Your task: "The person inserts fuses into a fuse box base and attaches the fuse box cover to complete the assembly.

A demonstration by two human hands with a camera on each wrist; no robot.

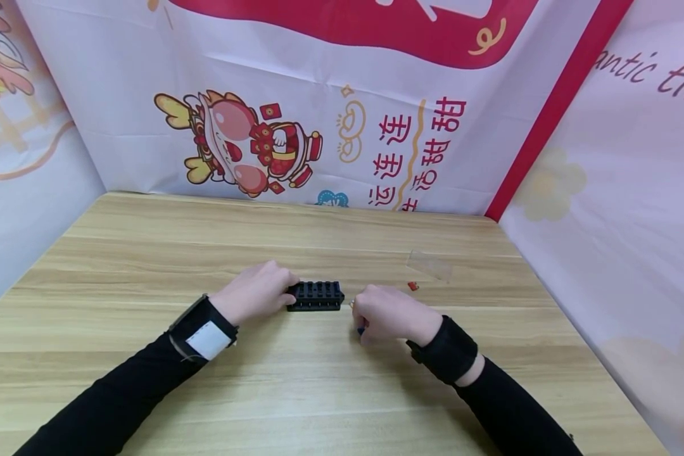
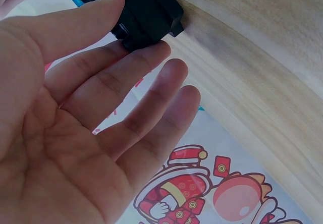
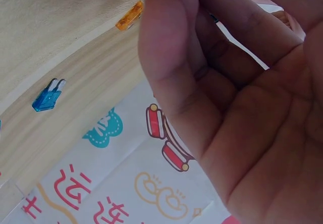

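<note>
Grip, 2 hands: left hand (image 1: 256, 294) pinching the left end of 1 black block (image 1: 315, 295), centre of the head frame; right hand (image 1: 396, 313), right of the block, fingers curled about 1 blue piece (image 1: 361, 330), mostly hidden. Risks: block, pinched at 1 end only, may swivel if its free end is pushed; blue piece may drop if the curl loosens; orange piece (image 3: 130, 16), upper left of the right-wrist frame, may be knocked by a stray finger.
</note>
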